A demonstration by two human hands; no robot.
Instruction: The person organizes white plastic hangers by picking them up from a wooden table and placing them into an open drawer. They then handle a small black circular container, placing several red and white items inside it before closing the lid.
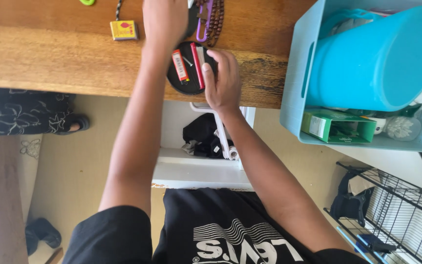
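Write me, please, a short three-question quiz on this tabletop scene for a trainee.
1. True or false: the right hand touches the rim of the black round dish on the brown wooden table.
2. Which of these lies in that dish? A) a red plastic lighter; B) a green apple; C) a silver spoon.
3. Fill in: the turquoise plastic bucket lies on its side inside a light blue plastic ____.

Key: 1 true; 2 A; 3 basket.
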